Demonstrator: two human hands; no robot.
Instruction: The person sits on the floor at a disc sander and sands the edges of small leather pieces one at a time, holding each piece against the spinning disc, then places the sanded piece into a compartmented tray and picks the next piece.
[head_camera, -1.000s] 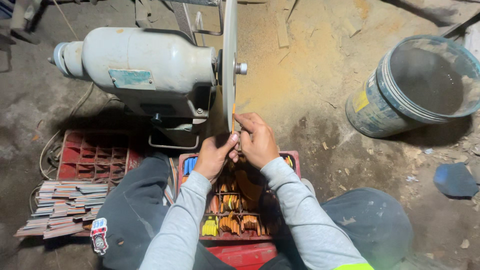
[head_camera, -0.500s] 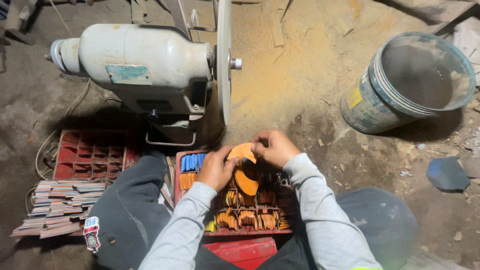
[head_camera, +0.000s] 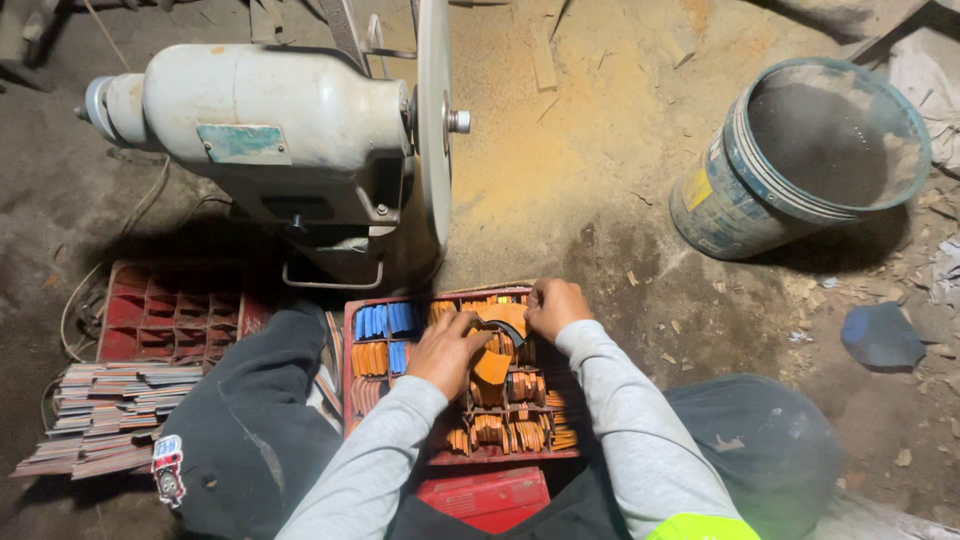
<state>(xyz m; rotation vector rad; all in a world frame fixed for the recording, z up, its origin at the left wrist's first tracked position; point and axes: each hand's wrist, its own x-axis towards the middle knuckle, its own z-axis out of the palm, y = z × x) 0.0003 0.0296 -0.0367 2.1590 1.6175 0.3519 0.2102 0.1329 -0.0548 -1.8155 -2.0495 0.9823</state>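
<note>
Both hands over the red compartmented plastic tray (head_camera: 352, 345): left hand (head_camera: 447, 350) and right hand (head_camera: 556, 305) pinch a curved orange piece (head_camera: 503, 318), near the grey disc grinder (head_camera: 290, 150).

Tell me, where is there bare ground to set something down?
Free: the sawdust floor between the grinder disc and the bucket. Crowded: the red tray of orange and blue pieces under both hands, left hand and right hand, plus stacked strips beside it.

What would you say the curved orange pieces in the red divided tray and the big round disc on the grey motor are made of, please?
Curved orange pieces: probably plastic or horn; smooth, uniformly coloured. Red divided tray: looks moulded plastic. Round disc: seemingly metal, thin, pale, dull.
</note>
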